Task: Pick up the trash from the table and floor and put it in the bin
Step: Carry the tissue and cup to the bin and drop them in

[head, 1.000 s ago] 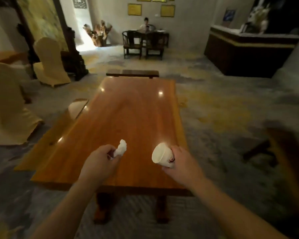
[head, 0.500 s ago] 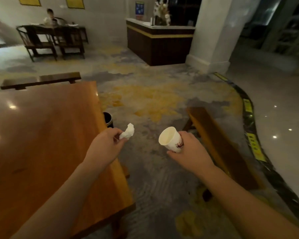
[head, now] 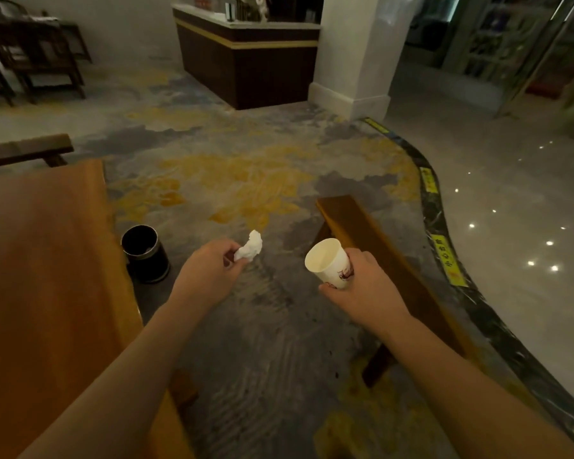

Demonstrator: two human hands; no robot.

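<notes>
Currently the carry step is in hand: the left hand [head: 209, 276] pinches a tissue [head: 251, 247] and the right hand [head: 362, 286] is wrapped around a cup [head: 328, 263], both over the floor, so the next move calls for bringing them above the bin [head: 145, 255] beside the bench [head: 47, 276].

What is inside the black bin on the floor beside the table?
The black bin looks mostly dark inside; one faint pale patch shows near its far wall, but its bottom is too shadowed to tell.
</notes>
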